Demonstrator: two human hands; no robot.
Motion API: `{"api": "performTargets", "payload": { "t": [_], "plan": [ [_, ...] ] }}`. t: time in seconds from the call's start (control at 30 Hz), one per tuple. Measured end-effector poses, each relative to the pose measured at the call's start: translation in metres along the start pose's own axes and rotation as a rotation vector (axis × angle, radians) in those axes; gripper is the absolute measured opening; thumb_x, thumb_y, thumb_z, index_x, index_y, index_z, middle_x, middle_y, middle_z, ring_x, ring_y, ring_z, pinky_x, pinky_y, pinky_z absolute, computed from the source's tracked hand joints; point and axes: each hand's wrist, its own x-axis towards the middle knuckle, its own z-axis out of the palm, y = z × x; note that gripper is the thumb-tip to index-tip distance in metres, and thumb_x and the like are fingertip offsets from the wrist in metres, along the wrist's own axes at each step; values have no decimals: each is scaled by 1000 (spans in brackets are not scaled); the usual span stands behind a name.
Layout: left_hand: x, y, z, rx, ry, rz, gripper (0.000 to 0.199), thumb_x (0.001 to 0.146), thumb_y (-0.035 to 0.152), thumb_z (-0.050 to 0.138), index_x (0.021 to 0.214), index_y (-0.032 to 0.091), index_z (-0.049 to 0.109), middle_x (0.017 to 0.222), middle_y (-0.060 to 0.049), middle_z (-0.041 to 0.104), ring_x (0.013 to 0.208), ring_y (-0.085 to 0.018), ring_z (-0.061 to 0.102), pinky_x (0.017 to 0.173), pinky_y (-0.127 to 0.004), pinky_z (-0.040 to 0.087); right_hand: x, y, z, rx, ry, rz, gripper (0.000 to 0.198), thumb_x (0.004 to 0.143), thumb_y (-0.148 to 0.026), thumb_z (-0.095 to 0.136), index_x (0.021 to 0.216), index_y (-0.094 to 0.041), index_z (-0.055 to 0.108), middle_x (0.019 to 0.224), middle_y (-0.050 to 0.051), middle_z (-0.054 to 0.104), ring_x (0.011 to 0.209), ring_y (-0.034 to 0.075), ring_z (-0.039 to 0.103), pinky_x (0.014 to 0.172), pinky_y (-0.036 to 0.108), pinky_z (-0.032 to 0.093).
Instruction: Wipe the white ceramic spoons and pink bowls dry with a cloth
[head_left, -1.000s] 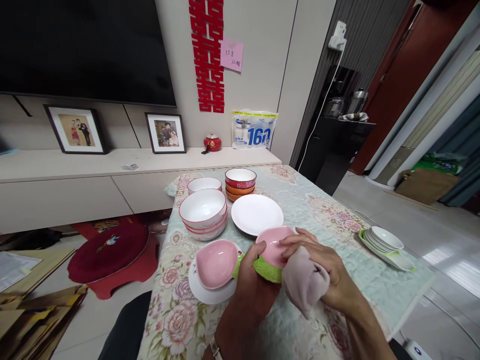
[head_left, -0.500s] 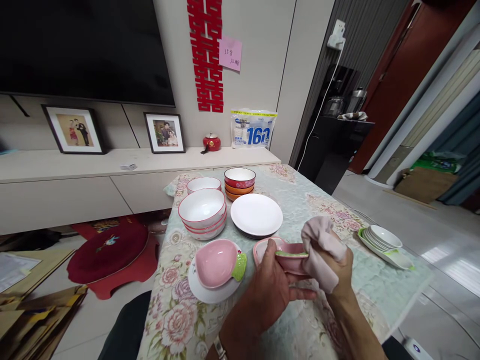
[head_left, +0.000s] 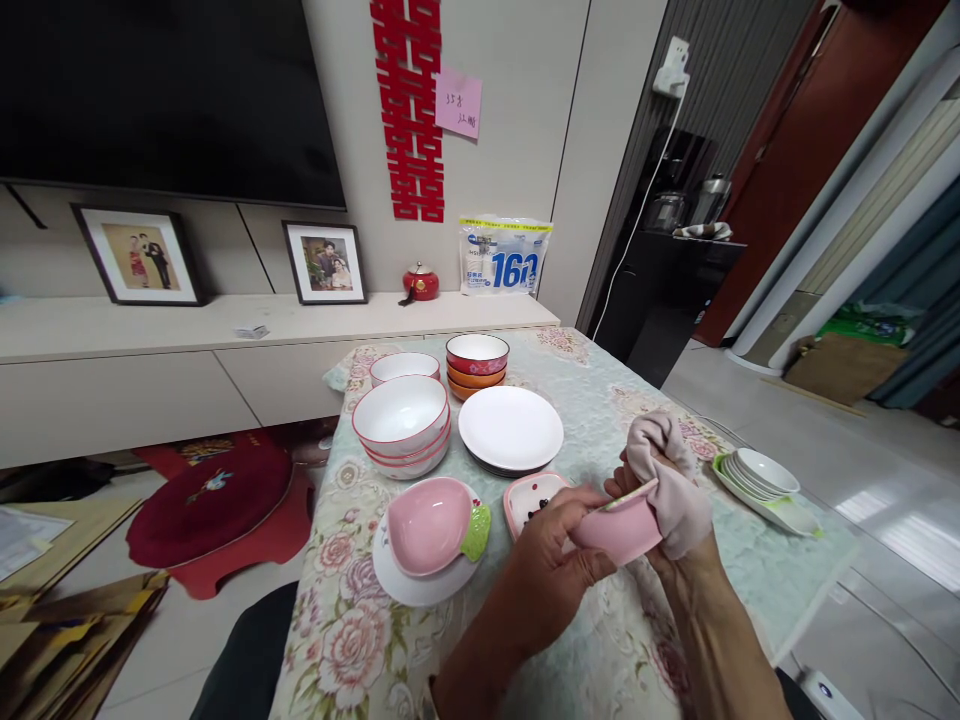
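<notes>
My left hand [head_left: 551,565] grips one side of a small pink bowl [head_left: 621,527] with a green edge, held tilted above the table. Wrapped around the bowl's right end is a pale pink cloth [head_left: 679,490], which my right hand [head_left: 649,480] clasps; its fingers are partly hidden by the cloth. Just behind my left hand lies a pink-rimmed square dish [head_left: 529,492] with dark marks inside, partly covered. To the left, a pink strawberry-shaped bowl [head_left: 429,525] with a green leaf handle rests on a white plate [head_left: 405,592].
White red-rimmed bowls [head_left: 401,415], a stack of red and orange bowls [head_left: 478,365] and white plates [head_left: 511,428] stand farther back on the floral tablecloth [head_left: 352,620]. Small white dishes [head_left: 766,468] sit in a green-edged tray at the right edge. A red stool [head_left: 217,500] is at left.
The small pink bowl has been tipped so its outer side faces me, and my left hand has turned over it. The cloth has moved slightly right along with my right hand.
</notes>
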Motion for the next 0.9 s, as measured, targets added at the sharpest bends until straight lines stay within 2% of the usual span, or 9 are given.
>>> {"api": "performTargets", "payload": {
  "t": [0.1,0.2,0.3,0.4,0.57,0.67,0.73,0.8,0.9],
  "plan": [
    [0,-4,4,-46,28,-43,8,79,27,71,80,19,71,76,-2,58,77,-22,50,77,-34,41,-7,-1,3,23,60,55,24,84,-45,66,90,-22,67,67,0,61,54,17,56,51,30,49],
    [2,-14,5,-129,144,-71,15,78,32,74,79,18,70,75,-1,58,76,-21,49,75,-33,42,-19,-6,6,-77,179,54,35,80,-29,66,114,-21,68,103,7,71,91,26,68,77,36,55],
    [4,-21,5,-269,179,-70,23,79,35,74,94,17,73,88,-4,66,84,-23,55,81,-35,44,-26,-13,11,-285,132,-122,48,76,-11,55,120,-24,69,123,8,66,119,28,59,99,44,48],
    [6,-22,5,-395,187,-48,31,78,35,76,102,16,73,95,-6,69,89,-25,59,83,-35,46,-30,-22,16,-370,-26,-279,43,77,-5,49,107,-25,72,112,8,66,108,26,63,93,42,51],
    [6,-15,8,-504,201,-13,32,84,32,72,114,19,72,107,-8,73,96,-27,65,83,-36,51,-37,-46,26,-368,-287,-304,39,88,-18,58,126,-22,62,121,12,59,114,28,58,92,43,51],
    [7,-11,11,-417,244,37,27,85,26,69,111,20,75,114,-9,74,114,-31,62,96,-40,49,-42,-59,30,-374,-369,-352,31,93,-23,59,124,-22,65,117,13,59,111,29,56,88,43,51],
    [7,-9,12,-369,266,71,22,87,25,66,107,21,76,116,-8,73,122,-31,58,104,-39,44,-42,-62,31,-385,-378,-431,25,95,-17,55,115,-24,69,107,9,63,104,26,57,85,42,49],
    [6,-9,12,-342,233,70,19,88,27,65,103,21,75,113,-8,73,118,-30,59,100,-38,45,-39,-58,30,-389,-334,-476,23,94,-13,56,106,-26,71,99,7,65,99,25,58,84,41,48],
    [3,-11,10,-267,175,16,19,85,27,67,101,18,71,100,-7,70,95,-27,60,84,-36,47,-31,-43,21,-367,-172,-339,13,94,-20,61,103,-24,70,99,6,66,96,24,61,82,39,50]
  ]
}}
